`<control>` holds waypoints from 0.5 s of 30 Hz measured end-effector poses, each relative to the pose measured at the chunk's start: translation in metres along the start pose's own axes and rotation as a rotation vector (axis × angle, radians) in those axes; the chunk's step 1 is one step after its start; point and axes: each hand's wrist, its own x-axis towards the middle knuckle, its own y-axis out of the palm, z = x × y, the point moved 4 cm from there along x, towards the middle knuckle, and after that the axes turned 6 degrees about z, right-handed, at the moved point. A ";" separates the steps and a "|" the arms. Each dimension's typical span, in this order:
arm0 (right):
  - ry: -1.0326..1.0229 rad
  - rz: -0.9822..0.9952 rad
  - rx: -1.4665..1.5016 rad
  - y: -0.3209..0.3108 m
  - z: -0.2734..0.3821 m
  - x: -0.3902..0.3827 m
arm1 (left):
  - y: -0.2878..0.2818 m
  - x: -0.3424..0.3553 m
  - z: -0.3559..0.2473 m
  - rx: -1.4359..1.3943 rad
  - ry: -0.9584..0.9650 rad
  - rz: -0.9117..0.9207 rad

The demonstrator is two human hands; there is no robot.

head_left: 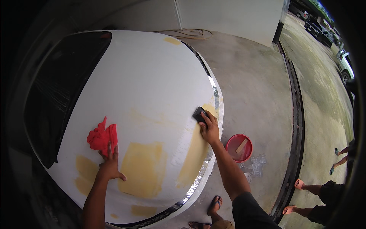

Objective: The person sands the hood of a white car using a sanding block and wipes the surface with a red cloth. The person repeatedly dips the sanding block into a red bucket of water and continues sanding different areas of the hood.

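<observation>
A white car bonnet [152,84] spreads out before me, with several yellowish filler patches [143,168] on it. My right hand [210,129] is closed around a black sanding block [199,114], which rests on the bonnet's front part at the top of a long yellowish strip. On the windscreen side, my left hand [110,167] lies on the panel with fingers spread and thumb out. Its fingertips touch the lower edge of a crumpled red cloth [101,137]. Whitish smears mark the paint left of the strip.
On the concrete floor beside the bumper stands a red bucket [227,148] containing water and a wooden stick [241,145]. A hose [194,35] lies coiled by the wall. A dark floor channel [297,114] runs along the right. Beyond it are other people's legs and sandals [299,184].
</observation>
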 end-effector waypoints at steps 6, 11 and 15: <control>-0.438 0.447 0.113 0.010 0.076 -0.157 | -0.022 -0.018 -0.018 0.003 -0.038 0.001; 0.009 0.037 0.109 -0.012 -0.033 0.040 | -0.082 0.001 0.001 0.043 -0.152 0.287; 0.103 -0.103 0.073 -0.003 0.015 -0.038 | -0.111 0.049 0.039 -0.172 -0.323 -0.340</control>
